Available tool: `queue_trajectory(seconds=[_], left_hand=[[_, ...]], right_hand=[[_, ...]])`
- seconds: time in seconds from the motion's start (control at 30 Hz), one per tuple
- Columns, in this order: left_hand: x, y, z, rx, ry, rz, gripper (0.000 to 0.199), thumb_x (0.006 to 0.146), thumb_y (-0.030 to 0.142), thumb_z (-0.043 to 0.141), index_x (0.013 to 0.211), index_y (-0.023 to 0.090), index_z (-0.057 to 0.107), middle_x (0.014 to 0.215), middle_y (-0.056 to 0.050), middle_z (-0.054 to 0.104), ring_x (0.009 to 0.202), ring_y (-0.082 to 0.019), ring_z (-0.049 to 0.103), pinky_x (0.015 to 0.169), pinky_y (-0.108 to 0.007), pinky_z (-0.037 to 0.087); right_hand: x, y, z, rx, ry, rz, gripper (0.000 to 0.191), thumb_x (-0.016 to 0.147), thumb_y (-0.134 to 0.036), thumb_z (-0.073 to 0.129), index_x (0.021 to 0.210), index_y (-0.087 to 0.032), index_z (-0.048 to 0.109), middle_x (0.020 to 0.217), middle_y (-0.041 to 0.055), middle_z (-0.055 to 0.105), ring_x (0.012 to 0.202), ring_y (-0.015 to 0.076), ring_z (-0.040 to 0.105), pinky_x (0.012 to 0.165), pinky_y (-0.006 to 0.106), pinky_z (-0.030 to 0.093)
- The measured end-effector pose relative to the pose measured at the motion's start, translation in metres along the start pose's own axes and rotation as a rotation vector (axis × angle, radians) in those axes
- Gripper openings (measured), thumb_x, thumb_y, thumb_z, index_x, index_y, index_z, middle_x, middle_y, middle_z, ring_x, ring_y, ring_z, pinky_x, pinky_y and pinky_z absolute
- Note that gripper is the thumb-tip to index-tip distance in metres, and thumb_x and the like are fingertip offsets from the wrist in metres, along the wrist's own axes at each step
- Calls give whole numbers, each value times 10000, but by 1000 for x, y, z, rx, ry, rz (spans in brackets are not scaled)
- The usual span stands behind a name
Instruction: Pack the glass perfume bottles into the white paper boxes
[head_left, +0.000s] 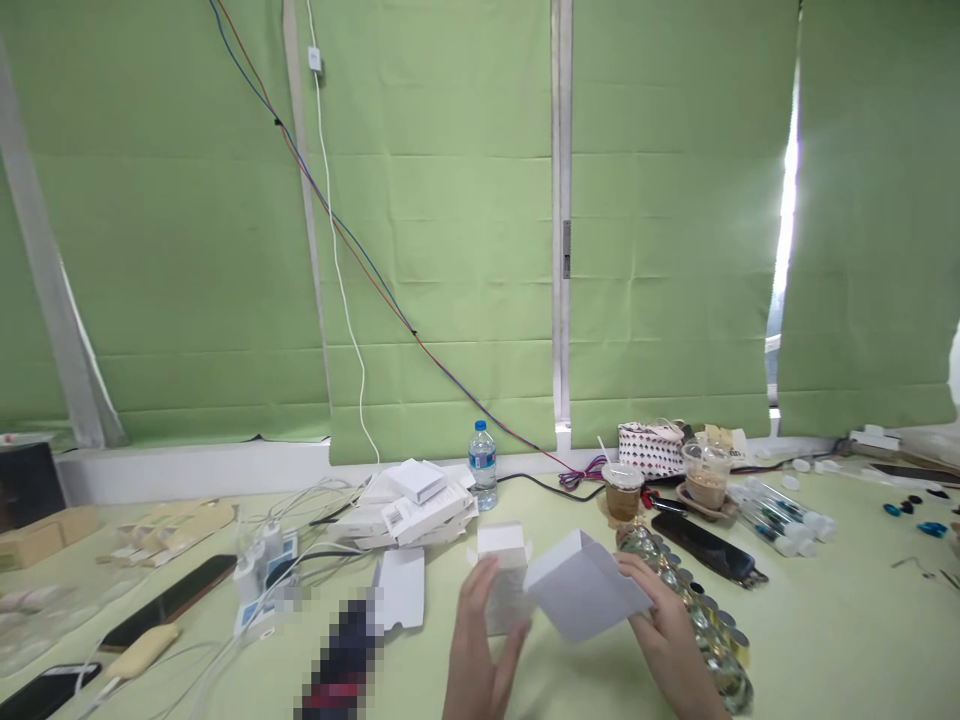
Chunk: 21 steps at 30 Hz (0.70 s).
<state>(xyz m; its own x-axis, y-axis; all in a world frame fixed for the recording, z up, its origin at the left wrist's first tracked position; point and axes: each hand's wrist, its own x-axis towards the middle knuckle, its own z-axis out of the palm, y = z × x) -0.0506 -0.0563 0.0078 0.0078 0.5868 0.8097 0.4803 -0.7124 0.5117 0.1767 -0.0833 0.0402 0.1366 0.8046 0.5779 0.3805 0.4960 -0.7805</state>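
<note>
In the lower middle of the head view, a small white box point(504, 540) stands upright on the table. My left hand point(484, 640) is curved around it, fingers at its left side and thumb across its lower front. A second white box point(581, 590), tilted and looking folded open, is in my right hand point(664, 620). The fingers and thumb of that hand pinch its right edge. Its left corner comes close to the standing box; whether the two touch I cannot tell. Several glass jars or bottles point(720, 660) lie in rows beside my right hand.
Behind my hands are flattened white cartons point(427, 510) and a water bottle point(484, 470). A white carton point(400, 590) lies at left near charger cables point(262, 570). To the right are iced drinks point(622, 495), a black phone point(705, 545) and clear tubes point(784, 520).
</note>
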Motion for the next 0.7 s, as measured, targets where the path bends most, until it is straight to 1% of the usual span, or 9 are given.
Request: queue_trajectory(seconds=[0.1, 0.2, 0.27, 0.33, 0.4, 0.47, 0.6, 0.63, 0.7], left_hand=[[7, 23, 1, -199, -203, -230, 565, 810, 434, 611, 1319, 247, 449, 1290, -103, 578, 1195, -295, 528, 993, -394, 434], [13, 32, -2, -333, -384, -418, 481, 789, 540, 584, 1137, 209, 608, 1002, -73, 707, 910, -273, 643, 788, -325, 516], [14, 31, -5, -374, -449, -470, 442, 815, 559, 532, 1067, 212, 638, 895, -54, 715, 813, -254, 644, 725, -305, 517], [13, 27, -7, -383, -468, -449, 459, 807, 569, 537, 1095, 222, 622, 960, -64, 707, 861, -266, 639, 766, -320, 514], [10, 23, -9, -389, -437, -398, 557, 769, 621, 550, 1160, 226, 583, 1082, -93, 675, 969, -297, 620, 824, -351, 509], [12, 17, -12, -367, -310, -364, 655, 748, 686, 517, 1204, 217, 542, 1193, -124, 616, 1097, -325, 567, 912, -395, 478], [33, -1, -26, -182, 7, -500, 500, 848, 594, 417, 1194, 236, 454, 1303, -113, 500, 1242, -310, 456, 1046, -470, 357], [41, -7, -29, -145, 19, -519, 483, 827, 558, 476, 1181, 233, 428, 1290, -112, 492, 1257, -308, 438, 1057, -481, 340], [53, -21, -34, -114, -72, -503, 588, 698, 476, 652, 1155, 221, 385, 1258, -119, 492, 1275, -323, 414, 1065, -498, 318]], right_hand=[[-1, -14, 3, 128, -128, 8, 269, 858, -384, 510, 935, -206, 695, 1082, 96, 667, 997, 253, 611, 826, 312, 513], [-4, -19, 4, 168, -190, 59, 414, 908, -502, 394, 919, -225, 702, 992, 92, 685, 893, 244, 636, 742, 307, 537], [-4, -19, 3, 147, -237, 37, 502, 921, -556, 315, 895, -242, 706, 900, 88, 683, 825, 244, 634, 717, 329, 538], [-1, -19, 4, 113, -296, -20, 465, 914, -555, 360, 845, -248, 702, 814, 75, 666, 779, 240, 617, 707, 337, 531], [6, -20, 5, 99, -340, -45, 364, 910, -483, 444, 800, -237, 688, 787, 60, 652, 747, 221, 600, 676, 308, 520], [17, -24, 9, 105, -331, -47, 315, 921, -400, 457, 783, -222, 677, 790, 54, 648, 712, 200, 589, 629, 275, 505], [51, -33, 20, 113, -171, -128, 250, 903, -260, 436, 847, -211, 675, 880, 70, 667, 816, 208, 599, 714, 284, 490], [61, -35, 25, 117, -127, -150, 238, 887, -231, 436, 849, -210, 670, 906, 73, 669, 856, 213, 598, 739, 287, 484], [78, -39, 38, 133, -91, -191, 229, 865, -203, 429, 837, -204, 657, 937, 74, 668, 903, 216, 594, 771, 293, 476]])
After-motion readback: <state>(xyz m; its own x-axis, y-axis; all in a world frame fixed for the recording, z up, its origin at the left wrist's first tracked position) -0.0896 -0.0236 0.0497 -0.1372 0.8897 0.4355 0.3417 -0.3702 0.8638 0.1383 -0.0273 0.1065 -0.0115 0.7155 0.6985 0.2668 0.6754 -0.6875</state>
